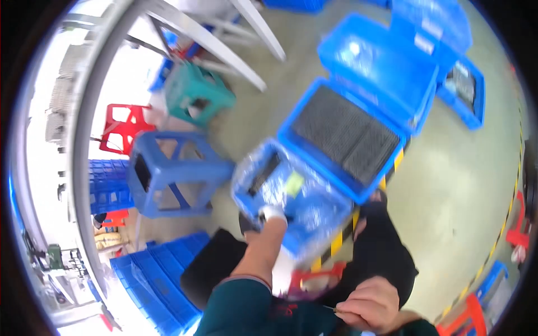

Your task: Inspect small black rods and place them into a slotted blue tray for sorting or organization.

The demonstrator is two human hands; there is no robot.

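Note:
My left hand (273, 214), in what looks like a white glove, reaches down into a blue crate (300, 246) lined with clear plastic (330, 204). Its fingers are blurred and partly lost against the plastic. Inside that crate lie a strip of dark parts (264, 175) and a yellow-green paper slip (294, 183). Close to my body, above my lap, my bare right hand (371, 303) is closed with the fingers curled. A thin, pointed thing (330, 308) pokes out beside its fingertips, too small to name.
Beyond the lined crate, a blue crate holds rows of dark thin parts (347, 134). More blue bins (381, 67) stand behind it. To the left are a blue stool (168, 173), a green stool (199, 92), a red stool (126, 127) and stacked blue crates (162, 280).

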